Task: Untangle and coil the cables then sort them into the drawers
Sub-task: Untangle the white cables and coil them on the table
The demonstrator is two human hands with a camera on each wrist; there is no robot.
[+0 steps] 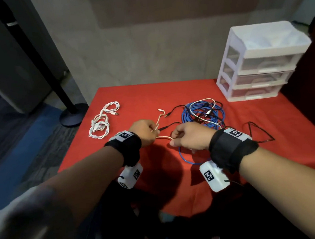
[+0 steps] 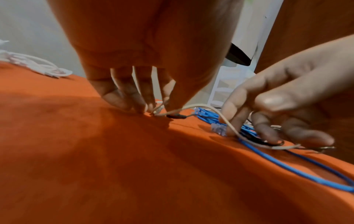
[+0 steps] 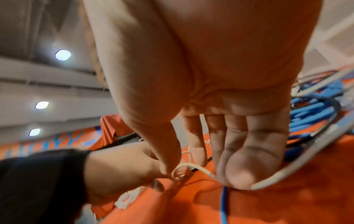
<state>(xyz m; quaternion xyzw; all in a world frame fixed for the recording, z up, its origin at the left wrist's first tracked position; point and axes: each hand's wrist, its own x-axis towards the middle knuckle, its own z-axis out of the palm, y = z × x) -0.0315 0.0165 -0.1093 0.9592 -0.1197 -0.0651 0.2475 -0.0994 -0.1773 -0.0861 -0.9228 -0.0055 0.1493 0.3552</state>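
The left hand (image 1: 144, 132) pinches a folded end of the beige cable (image 1: 164, 137), and the right hand (image 1: 190, 136) pinches the same cable just beside it, low over the table (image 1: 136, 94) near its middle. The cable runs back into the tangle with the blue cable (image 1: 187, 117) and black cable (image 1: 261, 132) toward the right edge. The white cable (image 1: 99, 124) lies loosely bundled near the left edge. The drawers (image 1: 258, 64) stand shut at the far right corner; sorting seems not yet begun. Bare cloth in front leaves room for coiling.
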